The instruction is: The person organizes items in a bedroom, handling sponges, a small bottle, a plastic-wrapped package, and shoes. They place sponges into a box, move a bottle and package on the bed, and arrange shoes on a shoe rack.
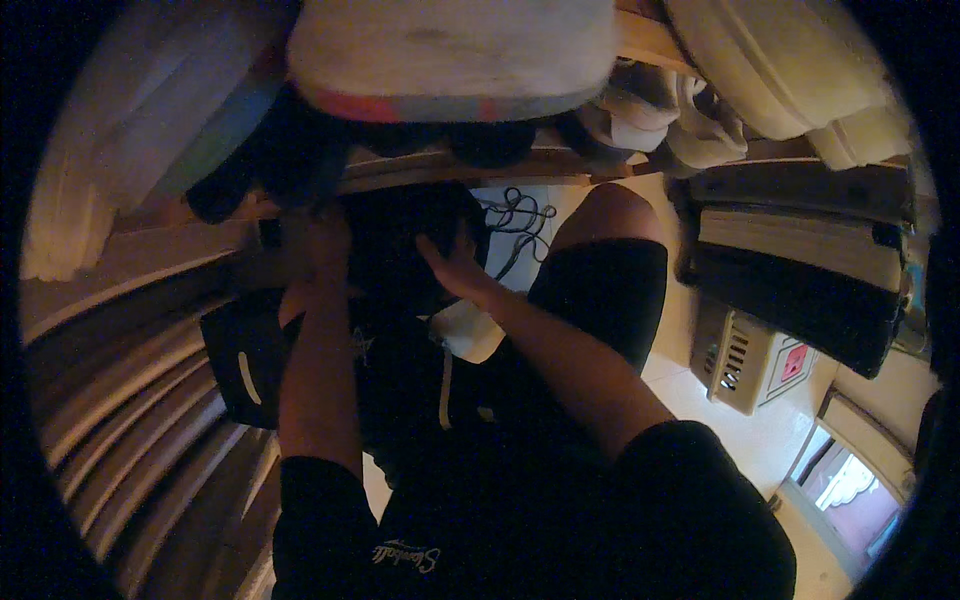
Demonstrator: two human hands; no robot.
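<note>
A bulky black object sits low in front of me, below a wooden shelf. Its dark surface hides what it is. My right hand grips its right side, with the thumb apart from the fingers. In deep shadow at the object's left edge is my left hand; its fingers cannot be made out. A thin dark cable lies in loose loops beside the object, over a pale surface. Between my forearms shows a pale item, partly covered by dark clothing.
Above the hands, a wooden shelf holds white shoes and dark rounded items. A large pale item with rounded corners juts overhead. Slatted panelling runs along the left. To the right are a black case and a slotted plastic crate.
</note>
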